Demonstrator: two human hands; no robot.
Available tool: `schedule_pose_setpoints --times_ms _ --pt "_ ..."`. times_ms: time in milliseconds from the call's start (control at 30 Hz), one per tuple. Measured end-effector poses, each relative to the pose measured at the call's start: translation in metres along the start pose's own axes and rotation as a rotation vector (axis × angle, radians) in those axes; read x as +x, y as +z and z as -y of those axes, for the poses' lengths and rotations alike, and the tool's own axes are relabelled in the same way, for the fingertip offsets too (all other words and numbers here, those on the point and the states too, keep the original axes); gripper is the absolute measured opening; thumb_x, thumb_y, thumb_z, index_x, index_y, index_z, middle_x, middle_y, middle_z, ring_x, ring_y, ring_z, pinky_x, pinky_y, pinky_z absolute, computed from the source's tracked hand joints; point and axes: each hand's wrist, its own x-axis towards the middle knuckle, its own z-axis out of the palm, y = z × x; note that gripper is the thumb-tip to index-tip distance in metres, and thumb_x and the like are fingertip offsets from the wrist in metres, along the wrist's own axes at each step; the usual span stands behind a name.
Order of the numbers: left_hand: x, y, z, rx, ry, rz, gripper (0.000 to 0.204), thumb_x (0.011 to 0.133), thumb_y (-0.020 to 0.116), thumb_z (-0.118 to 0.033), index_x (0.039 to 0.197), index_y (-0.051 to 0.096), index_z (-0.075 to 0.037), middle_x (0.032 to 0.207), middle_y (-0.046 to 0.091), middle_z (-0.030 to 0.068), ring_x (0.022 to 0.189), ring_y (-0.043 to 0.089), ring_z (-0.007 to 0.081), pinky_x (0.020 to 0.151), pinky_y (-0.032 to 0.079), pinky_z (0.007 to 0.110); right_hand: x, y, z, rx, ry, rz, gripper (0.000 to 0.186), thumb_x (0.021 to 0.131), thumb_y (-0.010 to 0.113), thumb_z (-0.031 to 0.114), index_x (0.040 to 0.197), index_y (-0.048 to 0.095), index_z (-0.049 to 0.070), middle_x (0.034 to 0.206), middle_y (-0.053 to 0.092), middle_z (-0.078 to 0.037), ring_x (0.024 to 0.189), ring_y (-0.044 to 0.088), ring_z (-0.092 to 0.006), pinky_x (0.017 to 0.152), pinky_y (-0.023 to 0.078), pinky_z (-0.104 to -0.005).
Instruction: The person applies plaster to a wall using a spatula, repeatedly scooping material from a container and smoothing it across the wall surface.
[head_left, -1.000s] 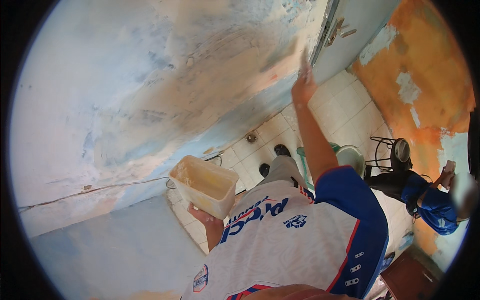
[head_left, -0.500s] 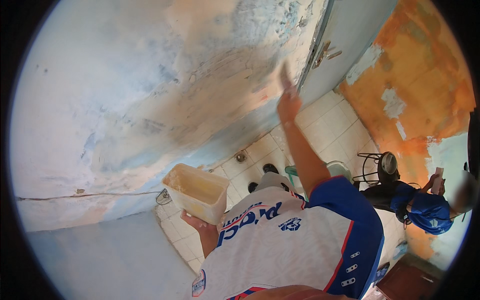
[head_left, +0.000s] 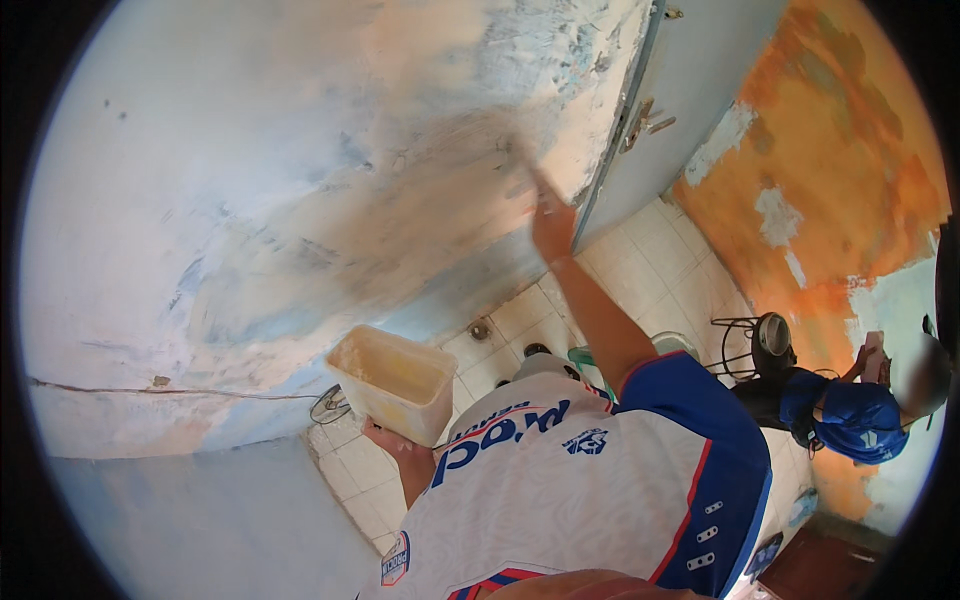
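My left hand (head_left: 402, 450) holds an off-white plastic tub (head_left: 428, 408) from below, closed around its lower part. The tub is tilted, and its inner walls carry pale yellowish smears. Out in front, my right hand (head_left: 552, 228) grips a slim hand tool (head_left: 532, 168), which is blurred by motion, so its exact kind is unclear. The tool's tip is close to the patchy wall (head_left: 400, 170), where greyish and peach smears spread. Whether it touches the wall cannot be made out.
A grey door (head_left: 690, 90) with a metal handle stands right of the wall. Beyond is an orange, patched wall (head_left: 820, 150). At right, a person in blue (head_left: 860, 415) holds something pale near a black stool (head_left: 735, 345). A loose cable (head_left: 200, 392) runs along the left wall.
My right hand and its tool have swung left and slightly down, from beside the door frame to in front of the smeared wall. The tub has hardly moved.
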Motion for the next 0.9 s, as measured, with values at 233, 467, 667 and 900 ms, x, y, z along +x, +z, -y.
schedule_pose_setpoints --times_ms 233,467,667,900 --pt "-0.006 0.01 -0.001 0.118 0.073 -0.03 0.056 0.1 0.03 -0.042 0.141 0.049 -0.009 0.141 0.054 0.0101 0.128 0.054 0.0316 0.106 0.048 0.047 0.128 -0.016 -0.041 -0.333 0.305 -0.09 0.031 0.092 0.053 0.008 0.118 0.069 0.001 0.083 0.07 -0.022 0.069 0.066 -0.0395 0.061 0.05 -0.0441" --pt "0.008 0.002 -0.007 -0.036 0.106 0.026 0.056 0.1 0.029 -0.041 0.142 0.048 -0.01 0.141 0.054 0.0104 0.128 0.054 0.0313 0.105 0.048 0.047 -0.016 0.029 0.052 0.01 -0.146 0.059 0.045 0.093 0.057 0.006 0.138 0.059 0.004 0.108 0.07 -0.026 0.094 0.07 -0.0397 0.082 0.055 -0.0447" --pt "-0.001 0.014 -0.01 -0.082 0.069 -0.079 0.057 0.1 0.029 -0.043 0.143 0.048 -0.01 0.143 0.053 0.0103 0.129 0.053 0.0319 0.106 0.047 0.048 0.105 -0.049 0.0 -0.191 -0.028 -0.413 0.043 0.092 0.053 0.007 0.132 0.066 0.012 0.098 0.072 -0.026 0.084 0.072 -0.039 0.074 0.056 -0.0441" --pt "-0.011 0.032 -0.012 -0.113 0.067 -0.058 0.056 0.101 0.028 -0.041 0.142 0.049 -0.009 0.142 0.054 0.0093 0.128 0.054 0.0306 0.106 0.047 0.047 0.058 0.031 0.02 -0.262 0.008 0.014 0.032 0.093 0.056 0.021 0.115 0.069 0.003 0.079 0.066 -0.026 0.075 0.066 -0.0435 0.071 0.05 -0.0549"
